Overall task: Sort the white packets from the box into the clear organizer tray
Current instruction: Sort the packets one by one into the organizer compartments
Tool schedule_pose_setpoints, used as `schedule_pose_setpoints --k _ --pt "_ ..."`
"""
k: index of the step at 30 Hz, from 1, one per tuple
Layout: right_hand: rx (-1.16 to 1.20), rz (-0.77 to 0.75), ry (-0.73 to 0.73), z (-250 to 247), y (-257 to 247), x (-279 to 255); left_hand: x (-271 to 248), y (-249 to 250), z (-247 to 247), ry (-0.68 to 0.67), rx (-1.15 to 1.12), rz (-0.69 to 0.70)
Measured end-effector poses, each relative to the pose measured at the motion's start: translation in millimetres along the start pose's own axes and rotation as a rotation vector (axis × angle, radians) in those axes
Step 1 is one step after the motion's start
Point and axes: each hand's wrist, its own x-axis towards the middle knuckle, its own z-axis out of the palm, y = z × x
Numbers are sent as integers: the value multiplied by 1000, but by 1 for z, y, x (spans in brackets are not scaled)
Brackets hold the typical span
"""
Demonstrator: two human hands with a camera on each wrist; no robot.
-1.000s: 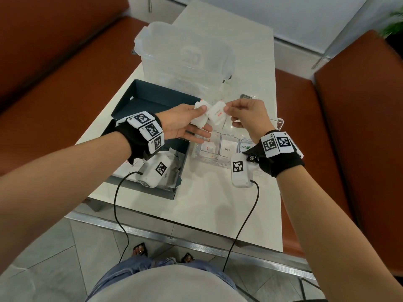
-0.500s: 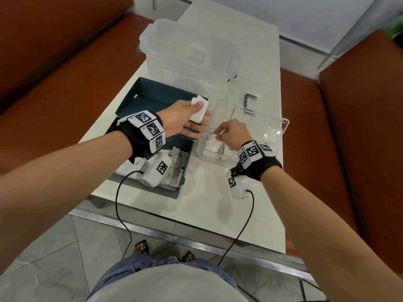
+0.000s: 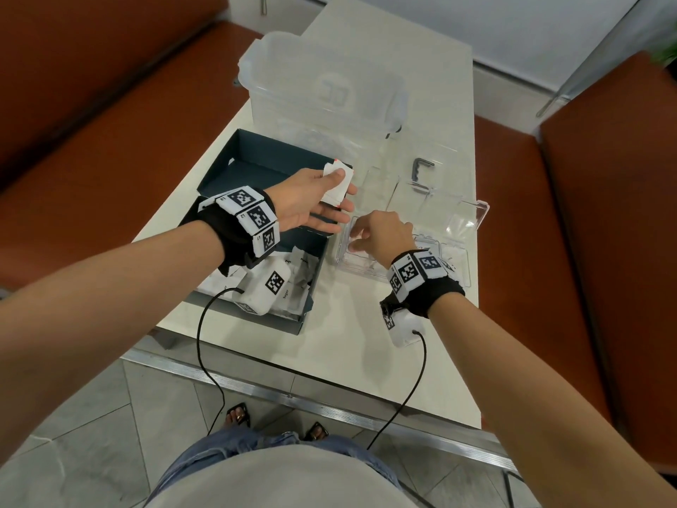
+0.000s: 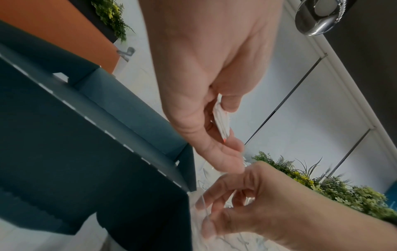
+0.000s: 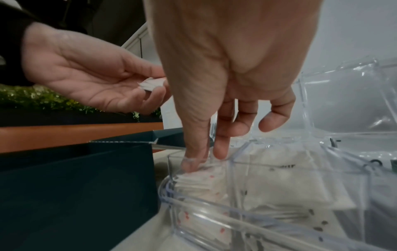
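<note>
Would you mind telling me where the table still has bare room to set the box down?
Bare white tabletop lies along the near edge, in front of the dark teal cardboard box and clear plastic organizer tray. Farther back it is crowded by the large translucent plastic tub.

The head camera looks steeply down from above onto the table (image 3: pixel 370 346), taking in both forearms, the dark box (image 3: pixel 252 166) and the clear tray (image 3: pixel 472 214) beside it. The left wrist camera sits low and close against the box (image 4: pixel 90 152), facing up along the left hand (image 4: pixel 206 81). The right wrist camera hangs just above the tray (image 5: pixel 253 219), looking along the right hand (image 5: pixel 225 68). All three share the spot where box and tray meet.
</note>
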Motion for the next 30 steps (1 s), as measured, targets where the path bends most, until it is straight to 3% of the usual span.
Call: schedule_pose_setpoints --k 12,14,17,19,25,30 --pt "6 26 -24 -10 1 -7 -9 10 11 -72 -196 -56" --pt "103 34 67 -23 5 -6 -10 12 12 -81 -196 -52" --pt "437 2 300 -46 8 -6 -10 13 14 -102 -142 -47" --pt "577 -8 367 -59 8 -7 -10 13 16 -131 -105 -39" --pt "675 -35 288 -65 10 -10 -8 13 27 -234 -31 -5" --pt "786 -46 272 -65 15 -15 -7 15 36 -233 27 -34"
